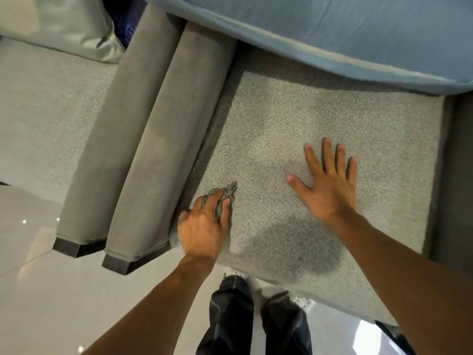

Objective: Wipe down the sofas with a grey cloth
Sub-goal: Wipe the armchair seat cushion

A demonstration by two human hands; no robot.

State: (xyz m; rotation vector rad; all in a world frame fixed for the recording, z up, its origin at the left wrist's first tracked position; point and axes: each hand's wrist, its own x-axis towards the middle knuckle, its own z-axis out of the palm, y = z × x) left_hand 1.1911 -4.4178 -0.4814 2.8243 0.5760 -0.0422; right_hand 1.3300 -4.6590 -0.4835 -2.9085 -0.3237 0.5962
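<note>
Seat cushion [320, 119] mid-wipe, I reckon. My left hand [204, 226] grips cloth [228, 192] by armrest [163, 149]; right hand [330, 185] flat, bracing. Next I'd sweep right.

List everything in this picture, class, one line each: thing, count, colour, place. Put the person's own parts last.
seat cushion: one, light grey, centre
blue cushion: one, blue, top, behind the seat
armrests: two, grey, side by side left of the seat
pale cushion: one, pale green, top left
neighbouring seat: one, light grey, far left
floor: glossy pale tiles, bottom left
grey cloth: one, grey, bunched near the seat's left edge
trousers: one pair, dark, bottom centre
left hand: one, grips the grey cloth
right hand: one, flat on the seat cushion, fingers spread
</note>
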